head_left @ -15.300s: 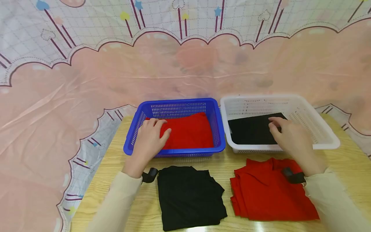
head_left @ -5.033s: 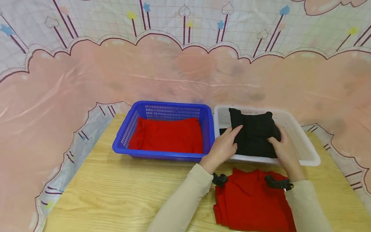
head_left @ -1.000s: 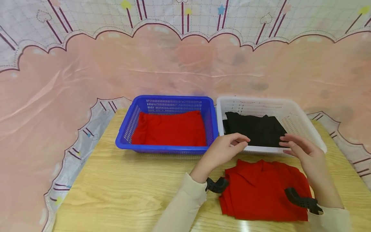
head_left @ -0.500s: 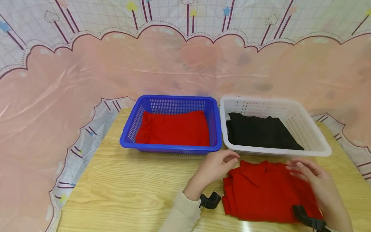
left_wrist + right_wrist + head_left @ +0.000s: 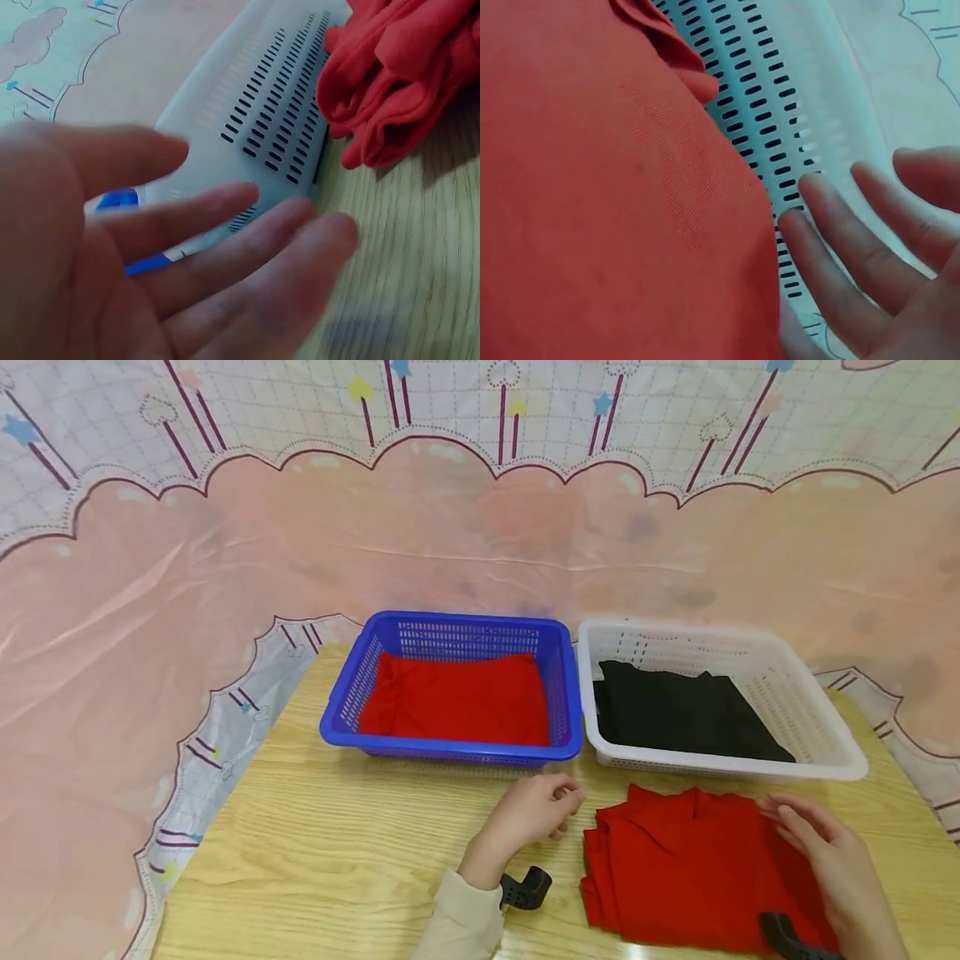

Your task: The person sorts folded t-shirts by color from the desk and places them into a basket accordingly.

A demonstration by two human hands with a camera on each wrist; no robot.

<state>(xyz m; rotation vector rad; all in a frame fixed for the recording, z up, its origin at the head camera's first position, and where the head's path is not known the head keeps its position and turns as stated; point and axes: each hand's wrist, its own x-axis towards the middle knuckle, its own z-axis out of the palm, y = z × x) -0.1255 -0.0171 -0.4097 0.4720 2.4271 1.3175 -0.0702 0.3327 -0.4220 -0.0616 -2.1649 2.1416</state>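
A folded red garment (image 5: 697, 868) lies on the wooden table in front of the white basket (image 5: 720, 768); its layered folds (image 5: 382, 112) face my left hand in the left wrist view. My left hand (image 5: 528, 814) hovers left of the garment, fingers loosely bent, with a gap between them and the cloth. At the garment's right edge is my right hand (image 5: 832, 860), its fingers (image 5: 855, 247) relaxed and apart beside the red cloth (image 5: 630, 187). Neither hand holds anything. Folded black clothing (image 5: 682, 710) lies in the white basket.
A blue basket (image 5: 450, 749) with a folded red garment (image 5: 465, 702) stands left of the white one, their rims close together. Bare wooden tabletop (image 5: 322, 835) spreads at the front left. A patterned cloth backdrop (image 5: 480, 543) hangs behind the baskets.
Earlier, the black garment left the table and both hands laid it in the white basket. Since then both hands have drawn back to either side of the red garment on the table.
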